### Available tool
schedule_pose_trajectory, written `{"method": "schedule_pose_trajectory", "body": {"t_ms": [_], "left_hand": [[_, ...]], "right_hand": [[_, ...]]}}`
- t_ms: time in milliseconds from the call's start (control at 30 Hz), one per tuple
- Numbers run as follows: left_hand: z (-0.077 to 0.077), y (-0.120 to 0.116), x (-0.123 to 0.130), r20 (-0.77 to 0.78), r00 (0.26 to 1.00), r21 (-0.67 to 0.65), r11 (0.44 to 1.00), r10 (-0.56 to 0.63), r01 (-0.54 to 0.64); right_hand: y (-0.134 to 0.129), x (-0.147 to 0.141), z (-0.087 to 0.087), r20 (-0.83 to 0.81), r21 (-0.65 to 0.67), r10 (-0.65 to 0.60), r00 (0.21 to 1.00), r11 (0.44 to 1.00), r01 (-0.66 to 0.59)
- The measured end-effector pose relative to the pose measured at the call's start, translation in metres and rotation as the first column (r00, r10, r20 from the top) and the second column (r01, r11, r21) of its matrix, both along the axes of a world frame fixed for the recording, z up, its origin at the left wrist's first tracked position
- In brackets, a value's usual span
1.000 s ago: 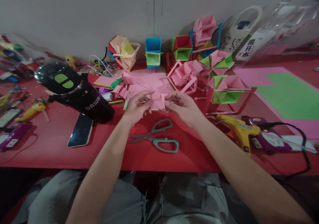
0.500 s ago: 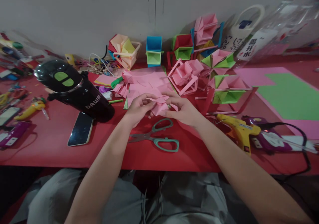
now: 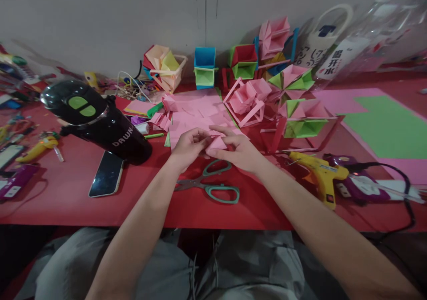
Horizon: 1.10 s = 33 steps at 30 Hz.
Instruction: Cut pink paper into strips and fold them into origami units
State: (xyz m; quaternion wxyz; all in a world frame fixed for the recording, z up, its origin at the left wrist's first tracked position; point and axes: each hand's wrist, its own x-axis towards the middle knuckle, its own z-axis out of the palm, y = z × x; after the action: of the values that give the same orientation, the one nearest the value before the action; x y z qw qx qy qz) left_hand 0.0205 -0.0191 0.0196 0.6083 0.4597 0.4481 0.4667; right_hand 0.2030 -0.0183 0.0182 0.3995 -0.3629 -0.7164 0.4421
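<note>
Between my two hands is a small folded piece of pink paper (image 3: pixel 216 144), partly covered by the fingers. My left hand (image 3: pixel 191 147) pinches its left side, and my right hand (image 3: pixel 243 149) grips it from the right with the index finger stretched over its top. Below the hands, scissors (image 3: pixel 213 185) with green handles lie on the red table (image 3: pixel 253 211), their blades partly open and pointing left. Behind the hands are pink paper sheets (image 3: pixel 196 106). Folded pink paper pieces (image 3: pixel 161 121) sit to the left of these sheets.
A black bottle (image 3: pixel 110 131) and a phone (image 3: pixel 106 174) stand and lie on the left. At right are a yellow glue gun (image 3: pixel 322 173) with its cable and a purple power strip (image 3: pixel 363 184). Several folded paper models (image 3: pixel 248 99) line the back; green sheets (image 3: pixel 393 126) lie far right.
The fingers have closed in on the pink paper, which now looks narrower and more folded. My right hand has shifted slightly left. The camera view has moved a little.
</note>
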Motion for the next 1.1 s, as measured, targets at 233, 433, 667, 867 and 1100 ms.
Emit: {"method": "schedule_pose_trajectory", "body": {"t_ms": [233, 433, 667, 867, 1100], "left_hand": [[0.0008, 0.0001, -0.0027, 0.020, 0.999, -0.017, 0.999, -0.028, 0.028], [0.0044, -0.0010, -0.0033, 0.097, 0.995, -0.045, 0.999, -0.020, 0.024], [0.0100, -0.0028, -0.0077, 0.229, 0.971, -0.062, 0.995, -0.065, 0.081], [0.0096, -0.0032, -0.0095, 0.243, 0.969, -0.058, 0.996, -0.051, 0.067], [0.0087, -0.0023, -0.0078, 0.230, 0.972, -0.063, 0.997, -0.038, 0.054]], "right_hand": [[0.0005, 0.0016, 0.0012, -0.043, 0.011, 0.083, 0.996, 0.997, -0.082], [-0.0001, -0.0043, -0.0016, -0.202, -0.084, 0.053, 0.978, 0.994, -0.071], [-0.0014, -0.0064, 0.0033, -0.299, -0.135, -0.077, 0.951, 0.990, 0.037], [-0.0001, -0.0036, 0.0047, -0.333, -0.167, -0.021, 0.943, 0.985, -0.037], [0.0037, -0.0031, -0.0040, -0.316, -0.189, -0.061, 0.947, 0.982, 0.000]]}}
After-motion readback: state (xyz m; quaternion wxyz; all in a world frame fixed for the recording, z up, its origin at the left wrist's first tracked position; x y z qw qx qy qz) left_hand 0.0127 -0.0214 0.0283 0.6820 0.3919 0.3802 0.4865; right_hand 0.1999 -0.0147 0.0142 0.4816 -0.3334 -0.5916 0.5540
